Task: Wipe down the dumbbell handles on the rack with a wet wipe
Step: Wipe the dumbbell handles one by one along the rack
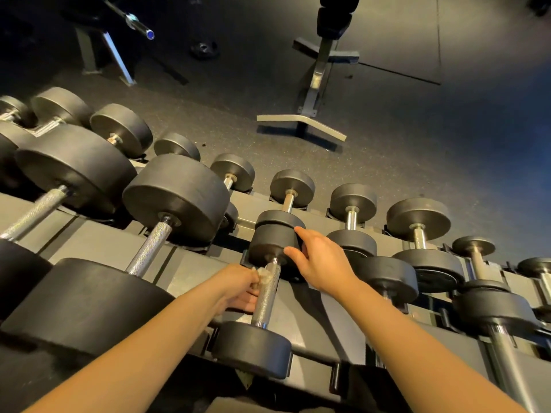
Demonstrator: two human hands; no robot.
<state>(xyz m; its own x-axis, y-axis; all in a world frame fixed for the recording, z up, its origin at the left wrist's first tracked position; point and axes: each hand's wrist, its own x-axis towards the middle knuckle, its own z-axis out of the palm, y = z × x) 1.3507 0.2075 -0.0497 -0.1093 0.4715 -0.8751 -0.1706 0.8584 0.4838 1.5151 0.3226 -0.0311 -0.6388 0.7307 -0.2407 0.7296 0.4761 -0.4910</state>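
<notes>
Wiping stood at one dumbbell handle point(267, 296), the left hand point(238, 289) pinching the wet wipe point(264, 275) against its upper end, the right hand point(322, 263) gripping the far head point(272, 244); other handles point(149, 248) on the rack point(185, 272) likely awaited wiping.

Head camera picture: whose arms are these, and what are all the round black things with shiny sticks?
The camera sits on a person's head, so you look down along their own two arms. The round black things are dumbbells, weights for exercise, lying in rows on a grey metal rack. The left hand holds a small whitish crumpled wet wipe against the ridged silver handle of one small black dumbbell. The right hand holds that dumbbell's far round end, probably to steady it. Behind, a grey metal bench frame stands on the floor.
</notes>
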